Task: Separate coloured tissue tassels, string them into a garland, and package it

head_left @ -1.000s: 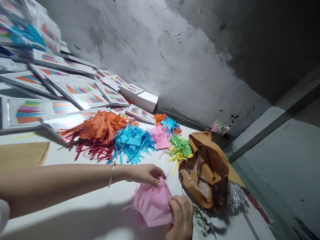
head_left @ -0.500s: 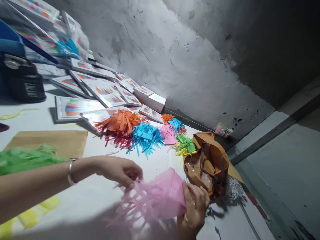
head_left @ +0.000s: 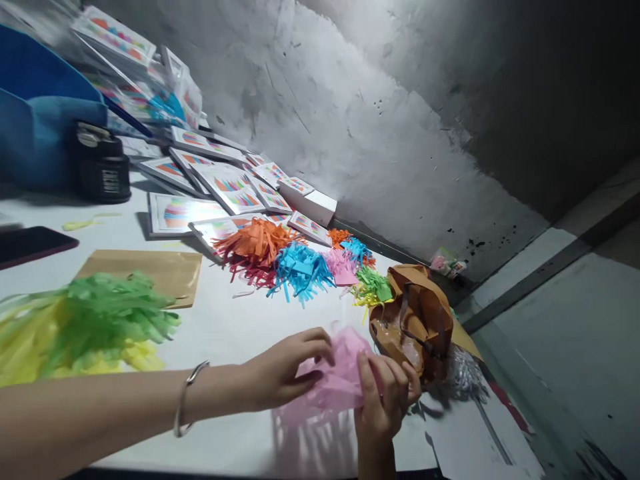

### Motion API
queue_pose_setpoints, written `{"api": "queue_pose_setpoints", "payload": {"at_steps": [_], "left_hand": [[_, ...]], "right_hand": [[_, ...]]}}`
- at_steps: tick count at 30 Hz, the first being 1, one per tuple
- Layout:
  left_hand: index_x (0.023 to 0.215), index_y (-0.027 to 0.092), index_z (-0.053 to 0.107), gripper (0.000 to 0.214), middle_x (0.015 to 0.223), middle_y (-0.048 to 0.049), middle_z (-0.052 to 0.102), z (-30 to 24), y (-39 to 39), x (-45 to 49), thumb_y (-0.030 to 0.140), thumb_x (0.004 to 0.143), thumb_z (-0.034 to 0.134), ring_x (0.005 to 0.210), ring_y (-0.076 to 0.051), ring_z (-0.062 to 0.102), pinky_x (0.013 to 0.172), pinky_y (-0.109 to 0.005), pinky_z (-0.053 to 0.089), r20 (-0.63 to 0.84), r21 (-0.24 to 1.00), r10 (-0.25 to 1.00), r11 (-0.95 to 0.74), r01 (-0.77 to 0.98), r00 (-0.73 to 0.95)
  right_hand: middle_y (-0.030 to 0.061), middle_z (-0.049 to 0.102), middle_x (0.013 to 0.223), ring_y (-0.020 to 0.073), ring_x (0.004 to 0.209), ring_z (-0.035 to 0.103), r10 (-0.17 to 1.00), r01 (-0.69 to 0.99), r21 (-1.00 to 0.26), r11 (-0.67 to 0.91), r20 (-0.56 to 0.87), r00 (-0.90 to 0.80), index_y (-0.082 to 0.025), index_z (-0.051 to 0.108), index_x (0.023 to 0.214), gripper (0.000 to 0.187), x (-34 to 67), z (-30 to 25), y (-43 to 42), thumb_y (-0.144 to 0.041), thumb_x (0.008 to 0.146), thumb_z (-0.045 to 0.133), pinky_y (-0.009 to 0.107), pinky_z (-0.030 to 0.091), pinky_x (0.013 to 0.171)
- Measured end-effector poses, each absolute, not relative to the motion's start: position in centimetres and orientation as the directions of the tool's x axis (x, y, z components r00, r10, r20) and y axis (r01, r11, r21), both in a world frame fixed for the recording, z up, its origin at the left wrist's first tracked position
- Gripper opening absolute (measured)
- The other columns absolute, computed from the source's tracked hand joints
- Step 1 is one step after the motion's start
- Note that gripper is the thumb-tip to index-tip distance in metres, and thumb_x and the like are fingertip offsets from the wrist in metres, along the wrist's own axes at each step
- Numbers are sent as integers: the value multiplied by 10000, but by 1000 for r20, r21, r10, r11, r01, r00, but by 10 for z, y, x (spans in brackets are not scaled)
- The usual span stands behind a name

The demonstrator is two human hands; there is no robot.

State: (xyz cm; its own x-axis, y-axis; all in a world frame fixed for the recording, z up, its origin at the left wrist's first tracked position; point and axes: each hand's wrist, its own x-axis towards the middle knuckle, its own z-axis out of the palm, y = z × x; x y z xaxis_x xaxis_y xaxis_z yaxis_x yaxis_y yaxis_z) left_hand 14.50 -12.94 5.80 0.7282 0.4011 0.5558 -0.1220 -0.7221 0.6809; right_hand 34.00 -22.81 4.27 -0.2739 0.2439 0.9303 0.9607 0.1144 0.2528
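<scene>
Pink fringed tissue paper [head_left: 345,367] is held above the white table, its cut strips gathered toward the left and casting a striped shadow below. My right hand [head_left: 383,393] grips its uncut end, fingers closed over the folded edge. At the fringed side is my left hand [head_left: 295,370], with a silver bangle on the wrist; its thumb and curved fingers close around loose pink strips, partly blurred by motion. Green fringed tissue [head_left: 120,307] lies over yellow fringed tissue [head_left: 135,355] to the left of my hands.
Orange [head_left: 260,240], blue [head_left: 303,267], pink [head_left: 341,265] and green [head_left: 373,285] fringed bundles lie beyond my hands. A brown bag [head_left: 420,293] stands right, silver tinsel [head_left: 465,377] beside it. Printed boxes [head_left: 220,180] line the wall. A phone [head_left: 35,245] and brown envelope [head_left: 185,280] lie left.
My left hand has moved rightward, from the fringe tips to close beside my right hand, and the pink strips are now bunched together. The view has shifted left, showing more of the green tissue.
</scene>
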Motion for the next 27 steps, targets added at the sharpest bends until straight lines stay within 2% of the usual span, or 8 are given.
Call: {"api": "queue_pose_setpoints", "payload": {"at_steps": [3, 7, 9, 11, 13, 19, 23, 27], "left_hand": [[882, 208, 722, 126, 1074, -137, 678, 37, -138, 122, 209, 868, 597, 981, -252, 651, 863, -322, 532, 457, 676, 228, -717, -169, 860], [906, 275, 787, 166, 670, -19, 706, 40, -117, 84, 371, 770, 776, 605, -204, 648, 563, -251, 505, 69, 785, -192, -595, -172, 979], [1091, 258, 766, 365, 706, -24, 734, 55, -98, 78, 460, 787, 767, 606, -197, 641, 549, -243, 487, -2, 826, -56, -562, -30, 998], [1209, 231, 712, 467, 976, -69, 763, 75, -81, 86, 526, 847, 701, 814, -204, 676, 695, -243, 513, 35, 889, 266, -449, 91, 963], [1174, 213, 723, 523, 1130, -75, 721, 91, -71, 102, 589, 810, 723, 973, -218, 636, 808, -243, 487, 126, 942, 458, -334, 39, 880], [650, 124, 707, 611, 649, -17, 633, 101, -86, 147, 722, 587, 815, 641, -154, 544, 623, -236, 434, 140, 989, 370, -101, -110, 918], [760, 151, 671, 630, 674, 5, 614, 82, -102, 155, 775, 687, 705, 571, -127, 524, 512, -218, 385, 75, 983, 467, 113, -144, 881], [889, 123, 732, 645, 782, -65, 717, 62, -109, 153, 738, 694, 730, 586, -162, 602, 500, -241, 425, -67, 960, 390, 277, -48, 918]], "right_hand": [[89, 708, 926, 221, 917, 642, 238, 981, 188, 56, 951, -196, -171, 729, 1100, 293, 356, 43, -230, -140, 1023, 448, 514, 374, 981], [94, 679, 973, 235, 939, 629, 256, 992, 106, 62, 959, -119, -200, 715, 1127, 290, 363, 39, -235, -162, 1020, 449, 531, 379, 986], [91, 663, 976, 233, 935, 628, 229, 990, 93, 111, 966, -116, -213, 711, 1149, 297, 357, 38, -238, -158, 1019, 449, 530, 390, 980], [90, 654, 974, 231, 932, 629, 205, 981, 92, 173, 970, -127, -218, 697, 1194, 305, 346, 39, -240, -137, 1012, 466, 528, 400, 970], [86, 653, 975, 229, 932, 635, 182, 970, 102, 222, 973, -144, -221, 672, 1252, 334, 335, 40, -241, -96, 988, 509, 524, 410, 965], [89, 652, 989, 219, 940, 642, 199, 957, 202, 208, 949, -244, -219, 617, 1342, 411, 325, 42, -245, -61, 989, 479, 512, 400, 976], [83, 627, 974, 212, 919, 627, 233, 973, 157, 167, 953, -194, -236, 610, 1354, 403, 331, 38, -247, -99, 1004, 464, 504, 390, 975], [77, 598, 954, 206, 891, 599, 258, 973, 117, 199, 952, -167, -225, 606, 1357, 404, 333, 32, -245, -102, 993, 481, 501, 385, 962]]}}
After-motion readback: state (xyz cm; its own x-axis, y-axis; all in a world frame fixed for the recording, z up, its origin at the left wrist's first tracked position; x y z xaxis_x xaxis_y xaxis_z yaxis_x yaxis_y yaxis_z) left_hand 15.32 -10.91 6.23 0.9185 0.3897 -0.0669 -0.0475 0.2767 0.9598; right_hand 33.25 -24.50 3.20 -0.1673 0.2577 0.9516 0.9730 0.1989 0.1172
